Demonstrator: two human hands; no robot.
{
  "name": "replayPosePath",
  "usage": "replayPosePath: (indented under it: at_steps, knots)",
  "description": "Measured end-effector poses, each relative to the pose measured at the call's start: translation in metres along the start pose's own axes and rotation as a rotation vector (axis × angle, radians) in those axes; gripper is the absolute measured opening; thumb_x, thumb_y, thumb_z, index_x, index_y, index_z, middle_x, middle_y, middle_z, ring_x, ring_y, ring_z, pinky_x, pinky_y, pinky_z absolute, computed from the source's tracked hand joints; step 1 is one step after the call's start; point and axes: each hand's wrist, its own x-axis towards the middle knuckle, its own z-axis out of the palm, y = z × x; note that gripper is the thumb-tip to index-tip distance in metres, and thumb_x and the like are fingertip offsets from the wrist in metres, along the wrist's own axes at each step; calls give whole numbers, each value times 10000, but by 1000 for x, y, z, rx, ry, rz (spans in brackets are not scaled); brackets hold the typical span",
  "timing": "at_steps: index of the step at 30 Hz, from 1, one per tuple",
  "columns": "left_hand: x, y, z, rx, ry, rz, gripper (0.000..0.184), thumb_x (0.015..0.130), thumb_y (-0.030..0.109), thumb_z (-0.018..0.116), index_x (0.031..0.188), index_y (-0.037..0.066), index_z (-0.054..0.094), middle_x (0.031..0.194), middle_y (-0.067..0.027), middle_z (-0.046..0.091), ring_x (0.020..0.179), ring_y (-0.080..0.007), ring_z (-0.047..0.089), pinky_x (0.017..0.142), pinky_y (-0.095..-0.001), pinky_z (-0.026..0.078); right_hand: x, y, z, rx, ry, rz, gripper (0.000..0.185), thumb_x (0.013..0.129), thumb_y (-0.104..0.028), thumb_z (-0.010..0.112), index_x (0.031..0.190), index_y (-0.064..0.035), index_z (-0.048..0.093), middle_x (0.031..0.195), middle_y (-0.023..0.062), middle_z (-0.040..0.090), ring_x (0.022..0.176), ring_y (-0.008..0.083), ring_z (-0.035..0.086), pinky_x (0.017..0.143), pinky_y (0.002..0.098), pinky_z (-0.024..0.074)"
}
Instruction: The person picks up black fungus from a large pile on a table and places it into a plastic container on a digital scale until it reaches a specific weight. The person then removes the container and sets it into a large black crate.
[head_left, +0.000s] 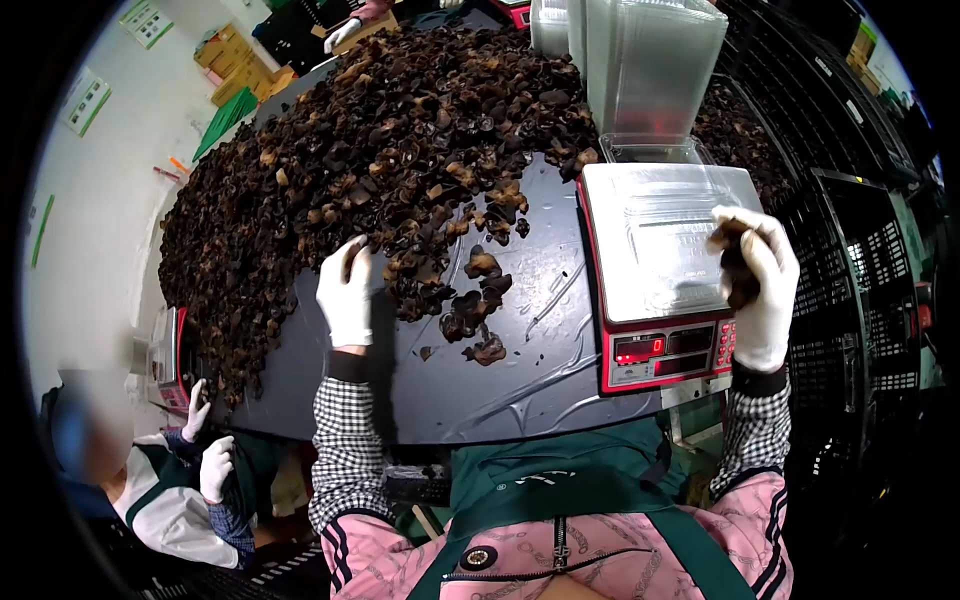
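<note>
Some dark fungus [738,272] is clasped in the right hand [768,285] above the scale [655,345], set at the worktop's [440,415] near edge probably for easy reading, while the left hand [345,300] pinches a piece [354,258] by the heap [370,140].

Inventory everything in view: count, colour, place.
Curled pieces: countless, dark brown, on table and in hands
Table: one, dark grey, centre
Near scale: one, red and silver, right
Tray: one visible, clear, on near scale
Plastic boxes: many, clear, stacked beyond near scale
Crates: many, black, right
Cartons: several, brown, upper left
Left scale: one, red, far left
Wall signs: several, white and green, left
Coworker: one, green apron, lower left
Distant hand: one, white glove, top
Left hand: one, white glove, over table
Right hand: one, white glove, above near scale
</note>
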Motion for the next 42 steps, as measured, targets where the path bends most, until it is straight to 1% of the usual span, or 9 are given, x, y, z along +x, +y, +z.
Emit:
replayPosePath:
  at_steps: [5,10,15,18,21,24,28,35,42]
  knots:
    - [-33,196,71,-139,-315,522,319,843,50,733,1158,103,743,1072,-81,697,932,-228,677,819,-326,558,45,34,-20,-266,1,-120,183,1017,-172,629,1114,-39,710,973,-10,733,611,-15,494,504,159,341]
    - [-85,257,190,-563,-518,411,334,884,165,714,1202,79,656,991,-122,584,946,-304,597,834,-407,517,58,60,-44,-186,-130,-79,341,1088,-266,528,1101,14,723,1060,61,736,994,119,652,930,273,493]
    - [-96,258,200,-152,-699,561,481,895,243,724,1318,59,586,1173,-161,568,1083,-355,594,950,-444,497,55,65,-46,-113,-102,-53,428,1107,-343,482,1101,9,726,1132,108,735,1063,158,662,1001,325,487]
    - [-97,254,173,-222,-409,712,523,880,261,739,1324,29,590,1283,-167,581,1217,-383,566,1044,-458,462,49,59,-42,-166,-40,-97,391,1103,-291,481,1148,24,708,1193,118,719,1129,183,653,1056,341,471]
    - [-73,195,156,-154,-422,659,446,862,219,718,1256,25,637,1319,-218,588,1243,-378,560,1050,-475,464,40,51,-30,-222,146,-234,337,1090,-212,497,1203,46,682,1225,127,712,1184,208,640,1090,350,456]
    - [-46,136,120,490,-719,461,519,826,362,753,1278,124,661,1358,-228,550,1239,-411,535,1005,-500,496,10,42,-22,-141,196,-375,333,1101,-205,469,1144,38,693,1204,156,712,1121,246,679,1046,382,502]
    - [-45,86,98,713,-880,375,669,808,475,788,1364,144,622,1472,-269,471,1287,-453,506,1036,-495,492,-45,42,6,-102,-137,-342,303,1077,-238,534,1019,5,706,1018,130,739,985,212,693,899,331,538]
    - [-96,85,84,415,-659,415,271,849,168,719,1075,29,659,1121,-204,605,1024,-368,610,875,-446,515,-116,73,62,53,-537,92,180,933,81,543,997,31,703,996,134,744,942,207,717,884,320,561]
    - [-128,77,37,256,-314,334,350,797,80,732,1143,62,678,1240,-161,636,1172,-359,583,1043,-459,441,-136,109,76,-48,-559,165,153,944,64,561,1003,37,700,991,122,744,940,190,713,868,309,558]
